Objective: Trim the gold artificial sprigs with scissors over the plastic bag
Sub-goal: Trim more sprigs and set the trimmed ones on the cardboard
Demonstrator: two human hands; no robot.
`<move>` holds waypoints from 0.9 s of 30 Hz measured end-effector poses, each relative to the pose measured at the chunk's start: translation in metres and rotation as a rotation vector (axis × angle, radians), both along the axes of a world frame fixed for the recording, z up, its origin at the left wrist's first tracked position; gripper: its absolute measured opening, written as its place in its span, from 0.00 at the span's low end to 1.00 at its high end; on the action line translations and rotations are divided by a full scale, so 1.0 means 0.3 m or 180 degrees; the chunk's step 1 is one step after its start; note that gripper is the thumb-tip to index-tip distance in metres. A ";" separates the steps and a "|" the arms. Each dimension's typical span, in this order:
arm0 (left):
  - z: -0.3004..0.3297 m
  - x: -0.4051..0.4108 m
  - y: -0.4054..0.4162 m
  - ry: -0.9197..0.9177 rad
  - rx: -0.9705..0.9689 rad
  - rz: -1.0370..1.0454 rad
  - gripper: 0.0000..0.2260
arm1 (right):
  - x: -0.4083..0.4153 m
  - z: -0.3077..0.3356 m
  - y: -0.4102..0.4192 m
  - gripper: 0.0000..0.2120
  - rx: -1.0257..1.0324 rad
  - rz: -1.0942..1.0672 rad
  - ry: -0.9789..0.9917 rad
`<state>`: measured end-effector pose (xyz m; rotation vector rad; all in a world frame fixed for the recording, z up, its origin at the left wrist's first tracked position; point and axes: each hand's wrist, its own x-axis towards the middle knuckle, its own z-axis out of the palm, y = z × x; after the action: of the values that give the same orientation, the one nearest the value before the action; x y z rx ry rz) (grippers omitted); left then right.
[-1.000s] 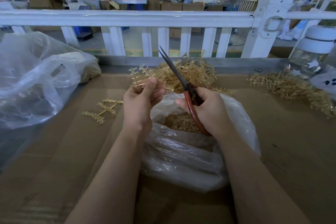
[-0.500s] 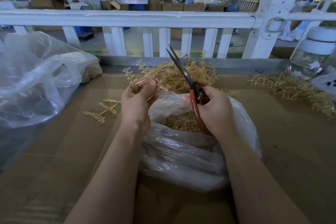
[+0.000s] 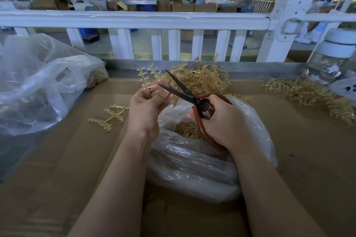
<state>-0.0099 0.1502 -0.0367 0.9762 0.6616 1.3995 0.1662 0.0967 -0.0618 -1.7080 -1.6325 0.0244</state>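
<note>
My left hand (image 3: 147,107) pinches a gold sprig (image 3: 148,76) whose branches stick up and away from my fingers. My right hand (image 3: 223,121) grips red-handled scissors (image 3: 183,90); the dark blades are spread apart, their tips right at my left fingertips and the sprig's stem. Both hands hover over a clear plastic bag (image 3: 192,163) that holds gold trimmings (image 3: 187,130). Behind the hands lies a heap of gold sprigs (image 3: 208,79).
A second sprig pile (image 3: 312,96) lies at the right, and a loose sprig (image 3: 109,115) on the cardboard at the left. A big clear bag (image 3: 36,82) fills the left side. A white railing (image 3: 134,20) borders the far edge; a jar (image 3: 331,57) stands far right.
The scissors swung down and left from pointing upward, and their blades opened against the sprig at my left fingers. My left hand shifted the sprig slightly.
</note>
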 end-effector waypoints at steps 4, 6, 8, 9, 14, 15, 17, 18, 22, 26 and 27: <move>0.002 0.005 0.000 0.0050 0.0021 0.0007 0.06 | -0.003 0.003 -0.006 0.23 -0.0015 -0.0009 -0.0008; 0.002 0.007 -0.003 0.0056 0.0041 0.0002 0.07 | -0.005 0.005 -0.010 0.22 0.0025 -0.0067 -0.0067; 0.002 0.008 -0.006 0.0031 0.0060 -0.0009 0.10 | -0.009 0.006 -0.012 0.21 0.0075 -0.0150 -0.0197; 0.001 0.008 -0.006 0.0017 0.0061 -0.0015 0.10 | -0.010 0.006 -0.013 0.21 0.0089 -0.0177 -0.0244; -0.001 0.008 -0.006 -0.0059 0.0050 -0.0054 0.07 | -0.009 0.003 -0.007 0.26 0.0079 -0.0216 -0.0290; -0.002 0.008 -0.006 -0.0087 0.0052 -0.0078 0.07 | -0.009 0.001 -0.006 0.27 0.0068 -0.0219 -0.0264; -0.002 0.006 -0.005 -0.0127 0.0043 -0.0117 0.06 | -0.008 -0.002 -0.002 0.28 0.0067 -0.0202 -0.0214; -0.002 0.006 -0.003 -0.0142 0.0034 -0.0128 0.05 | -0.008 -0.003 -0.001 0.28 0.0060 -0.0189 -0.0196; -0.002 0.003 0.000 -0.0167 0.0032 -0.0144 0.05 | -0.007 -0.006 0.003 0.30 0.0064 -0.0146 -0.0147; -0.004 0.002 -0.001 -0.0152 0.0043 -0.0146 0.06 | -0.006 -0.009 0.006 0.30 0.0022 -0.0171 -0.0199; -0.004 0.003 -0.001 -0.0143 0.0047 -0.0138 0.06 | -0.006 -0.009 0.006 0.30 0.0016 -0.0174 -0.0206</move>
<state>-0.0091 0.1499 -0.0379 0.9627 0.5942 1.3861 0.1645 0.0985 -0.0644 -1.7653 -1.6305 -0.0619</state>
